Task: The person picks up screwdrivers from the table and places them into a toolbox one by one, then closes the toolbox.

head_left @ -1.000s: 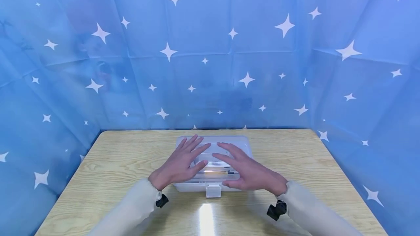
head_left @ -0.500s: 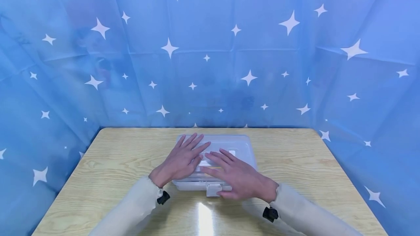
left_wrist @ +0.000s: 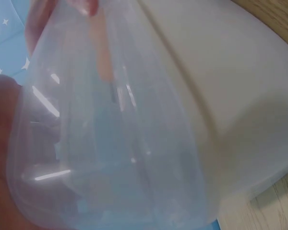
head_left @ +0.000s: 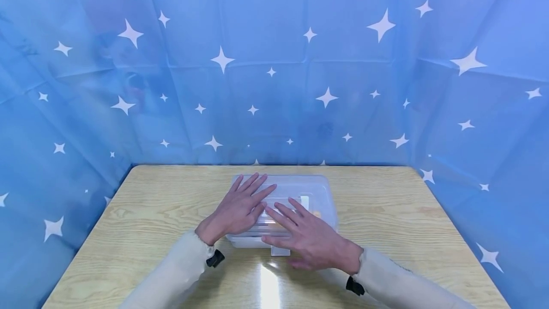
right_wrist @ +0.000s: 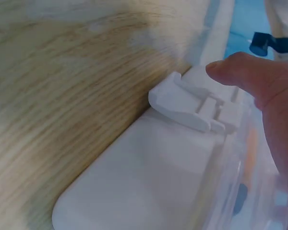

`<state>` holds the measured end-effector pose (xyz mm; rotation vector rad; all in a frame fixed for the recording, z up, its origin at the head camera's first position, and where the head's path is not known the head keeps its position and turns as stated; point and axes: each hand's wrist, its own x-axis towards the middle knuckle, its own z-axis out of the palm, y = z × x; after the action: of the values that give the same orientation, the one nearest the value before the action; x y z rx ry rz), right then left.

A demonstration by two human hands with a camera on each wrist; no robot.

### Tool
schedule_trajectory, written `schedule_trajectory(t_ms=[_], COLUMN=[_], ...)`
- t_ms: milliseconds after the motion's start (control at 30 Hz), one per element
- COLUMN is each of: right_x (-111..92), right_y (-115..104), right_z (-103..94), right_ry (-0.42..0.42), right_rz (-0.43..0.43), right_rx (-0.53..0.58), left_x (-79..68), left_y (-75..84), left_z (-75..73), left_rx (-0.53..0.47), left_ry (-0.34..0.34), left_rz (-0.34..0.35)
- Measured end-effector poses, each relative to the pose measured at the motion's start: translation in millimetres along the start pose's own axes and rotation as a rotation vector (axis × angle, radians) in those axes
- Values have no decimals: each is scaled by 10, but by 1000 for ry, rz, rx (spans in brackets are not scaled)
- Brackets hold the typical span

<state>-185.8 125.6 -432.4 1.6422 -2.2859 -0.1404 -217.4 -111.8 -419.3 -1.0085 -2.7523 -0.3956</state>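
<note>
A storage box with a clear lid (head_left: pixel 283 182) and a white base (right_wrist: pixel 144 163) stands on the table. Spread fingers of my left hand (head_left: pixel 236 211) rest on the left part of the lid. My right hand (head_left: pixel 319 242), fingers extended and apart, is over the box's front right. Below its fingers, the white latch (head_left: pixel 280 252) sticks out from the front wall. The right wrist view has the latch (right_wrist: pixel 187 103) tilted outward, the thumb (right_wrist: pixel 245 72) beside it. Through the lid shows an orange-handled thing (left_wrist: pixel 102 52), blurred by the plastic.
The wood-grain table (head_left: pixel 171 194) reaches out on both sides of the box. A blue curtain (head_left: pixel 279 85) with white stars hangs behind and around it. Light glares off the tabletop (head_left: pixel 269 285) in front.
My right hand has moved left and toward the front edge, to the latch. My left hand keeps its place on the lid, its thumb drawn closer to the fingers.
</note>
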Motion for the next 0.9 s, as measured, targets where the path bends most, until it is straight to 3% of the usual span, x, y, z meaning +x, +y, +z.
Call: schedule_trajectory(t_ms=[433,700,900], right_x=[19,37,46], right_y=[-190,-305,-338], right_z=[159,240,265], right_ry=[78,28,44], right_rz=[40,91,109], right_rx=[20,-132,-136], left_x=[-2,12,-3], left_y=[-6,4,10], left_z=[6,1,-4], left_rx=[29,20,17], left_ry=[-2,-2,3], left_rz=[-4,-9,-14])
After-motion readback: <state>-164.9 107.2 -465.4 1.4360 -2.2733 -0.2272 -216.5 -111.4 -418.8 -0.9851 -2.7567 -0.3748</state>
